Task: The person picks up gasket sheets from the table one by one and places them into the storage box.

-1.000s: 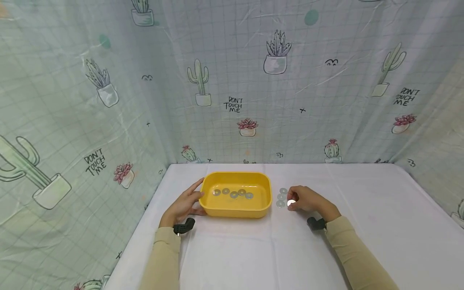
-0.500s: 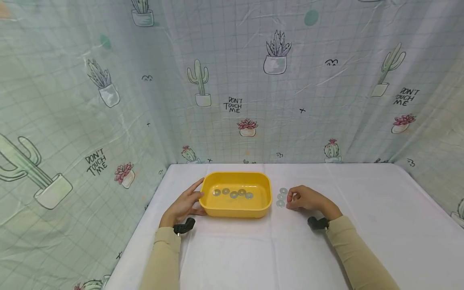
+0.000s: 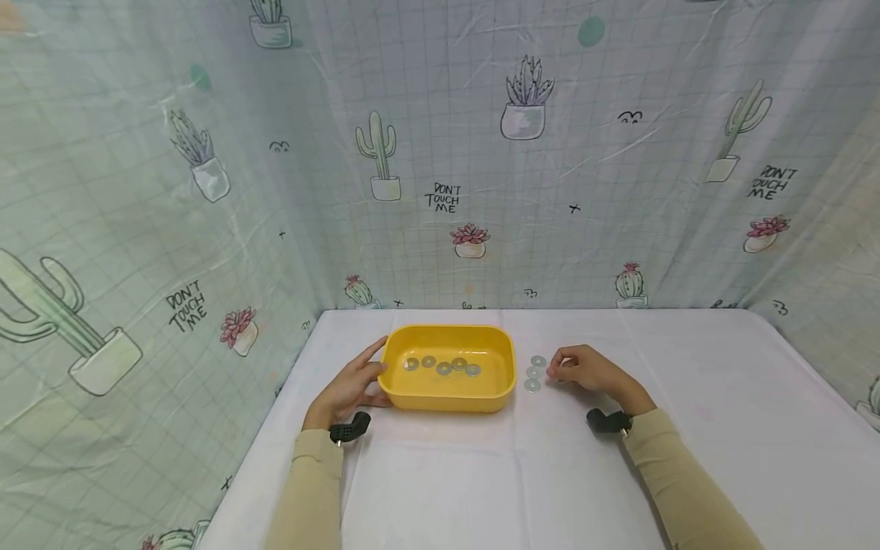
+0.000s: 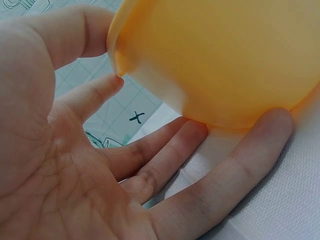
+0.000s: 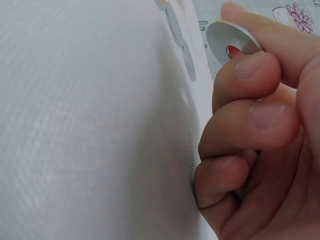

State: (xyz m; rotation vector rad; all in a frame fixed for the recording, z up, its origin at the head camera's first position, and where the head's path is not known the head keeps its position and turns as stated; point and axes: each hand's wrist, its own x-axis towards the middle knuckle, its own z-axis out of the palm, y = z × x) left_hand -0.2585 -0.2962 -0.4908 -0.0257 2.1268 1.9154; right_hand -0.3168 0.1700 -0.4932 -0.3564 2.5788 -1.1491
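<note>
A yellow plastic tray (image 3: 445,403) sits on the table with several flat metal washers (image 3: 444,369) on its floor. My left hand (image 3: 349,389) holds its left end, the thumb at the rim and the other fingers against the outer wall; in the left wrist view these fingers (image 4: 250,155) are spread along the tray's side. To the right of the tray, my right hand (image 3: 584,372) pinches a washer (image 5: 226,39) between thumb and index finger, tilted off the cloth in the right wrist view. Beside those fingertips, three washers (image 3: 534,373) lie in a row on the table.
A white cloth covers the table (image 3: 440,481). Behind and at the sides hangs a pale curtain (image 3: 440,153) printed with cacti and succulents. A small black wrist camera (image 3: 351,428) is on each wrist.
My right hand has picked a shiny washer off the cloth and shifted slightly away from me, its fingers closing in around it. My left hand and the tray have stayed put.
</note>
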